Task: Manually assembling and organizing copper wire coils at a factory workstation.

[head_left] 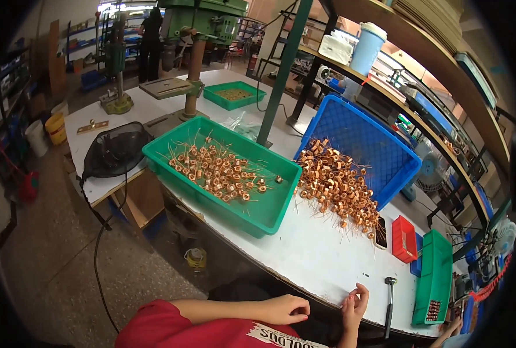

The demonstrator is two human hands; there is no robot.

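My left hand [290, 308] is closed in a loose fist at the front edge of the white table [310, 255], low in front of my red shirt. No object shows in it. To its right, my right hand [355, 303] is raised at the table edge with bent fingers apart and nothing visible between them. A small hammer [389, 304] lies just right of that hand. Farther back, a heap of copper wire coils [336, 185] spills out of a tilted blue crate [365, 148]. More coils [217, 171] lie in a large green tray [258, 223] on the left.
A phone [380, 233], a red bin [404, 239] and a long green bin [435, 275] line the right side. Another person's hand [454, 329] is at the lower right. A green drill press [194, 64] and a black mesh basket [116, 149] stand at left; a green shelf post [284, 75] rises behind.
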